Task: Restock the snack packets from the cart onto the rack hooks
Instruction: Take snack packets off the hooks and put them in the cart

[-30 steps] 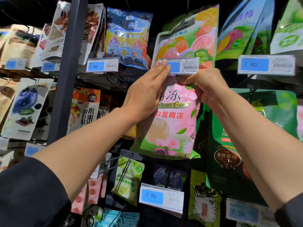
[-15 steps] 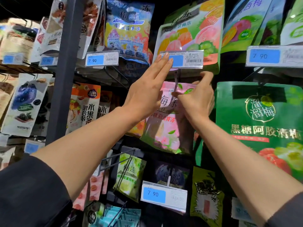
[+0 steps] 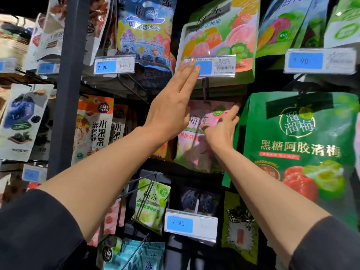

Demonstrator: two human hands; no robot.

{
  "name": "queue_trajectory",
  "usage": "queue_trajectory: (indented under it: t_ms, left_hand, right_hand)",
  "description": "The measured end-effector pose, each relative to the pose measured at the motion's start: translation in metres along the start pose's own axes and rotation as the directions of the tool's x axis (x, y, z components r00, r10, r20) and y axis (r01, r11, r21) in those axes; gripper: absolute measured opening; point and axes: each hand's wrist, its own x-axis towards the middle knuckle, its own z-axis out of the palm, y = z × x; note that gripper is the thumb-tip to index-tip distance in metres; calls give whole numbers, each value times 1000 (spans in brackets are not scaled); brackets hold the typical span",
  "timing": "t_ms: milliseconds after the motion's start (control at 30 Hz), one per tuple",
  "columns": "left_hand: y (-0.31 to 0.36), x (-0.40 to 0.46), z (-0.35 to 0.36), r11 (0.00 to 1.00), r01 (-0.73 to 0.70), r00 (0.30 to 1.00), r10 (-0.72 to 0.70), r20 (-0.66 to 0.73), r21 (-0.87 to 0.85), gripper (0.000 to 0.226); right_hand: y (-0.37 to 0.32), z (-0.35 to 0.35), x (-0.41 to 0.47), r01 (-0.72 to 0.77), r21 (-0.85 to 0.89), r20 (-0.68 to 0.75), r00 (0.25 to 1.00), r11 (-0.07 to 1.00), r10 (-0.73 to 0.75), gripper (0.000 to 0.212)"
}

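A pink snack packet (image 3: 196, 152) hangs deep on the rack hook (image 3: 205, 88) in the middle row. My right hand (image 3: 222, 129) lies flat against its front, fingers straight and pointing up to the right. My left hand (image 3: 173, 106) reaches higher, its straight fingertips touching the price tag (image 3: 216, 65) at the hook's front end. Neither hand grips anything. The cart is out of view.
A big green packet (image 3: 300, 152) hangs close on the right. Fruit-printed packets (image 3: 220, 36) and blue packets (image 3: 144, 30) hang above, a light green packet (image 3: 152, 205) and another price tag (image 3: 191, 224) below. A dark upright post (image 3: 66, 84) stands left.
The pink packet has slid back along the hook. My right hand let go of its top and now lies flat on its front. My left hand stayed at the price tag.
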Motion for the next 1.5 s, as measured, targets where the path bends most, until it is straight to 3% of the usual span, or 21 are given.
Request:
queue_trajectory:
  t_ms: [133, 233, 333, 433, 567, 667, 767, 867, 1000, 1133, 1267, 1400, 1500]
  left_hand:
    - [28, -7, -9, 981, 129, 991, -133, -22, -144, 69]
    - [70, -20, -18, 912, 165, 952, -246, -180, -375, 51]
    - [138, -29, -17, 755, 158, 899, -376, -223, -636, 29]
    - [236, -35, 1, 565, 168, 916, -392, -84, -808, 17]
    - [396, -53, 32, 255, 290, 945, -231, 233, -922, 2]
    - [527, -84, 41, 69, 452, 890, 28, 454, -889, 6]
    - [650, -130, 31, -16, 560, 790, 314, 527, -829, 10]
    - [755, -177, 3, -23, 616, 683, 513, 520, -787, 8]
    - [860, -233, -41, -30, 682, 545, 687, 480, -731, 18]
    - [925, -274, -71, 8, 729, 410, 795, 446, -684, 13]
    - [972, -279, -90, -21, 695, 397, 845, 359, -719, 19]
    - [1025, -271, -101, -52, 657, 383, 882, 274, -752, 22]
    - [1069, -268, -114, -87, 542, 407, 897, 171, -836, 31]
  right_hand:
    - [-4, -16, -36, 189, 96, 40, 980, 977, -193, 93]
    - [-2, -56, -72, 274, 302, 61, 950, 913, -305, 80]
    - [25, -125, -101, 304, 372, -65, 951, 877, -302, 63]
    - [72, -212, -129, 304, 277, -274, 934, 911, -228, 42]
    - [152, -340, -172, 78, 11, -511, 857, 997, -62, 23]
    - [211, -446, -225, -199, -169, -643, 765, 965, 45, 15]
    - [261, -540, -298, -486, -254, -740, 655, 836, 156, 8]
    - [299, -617, -381, -728, -195, -816, 492, 657, 302, 8]
    - [327, -691, -484, -884, -38, -901, 232, 466, 366, 4]
    - [317, -751, -554, -928, 57, -952, 60, 367, 300, 8]
    - [299, -813, -587, -942, 104, -991, -71, 320, 114, 13]
    - [274, -866, -606, -978, 43, -971, -89, 203, -223, 27]
    - [259, -888, -619, -983, 110, -886, -164, 147, -434, 48]
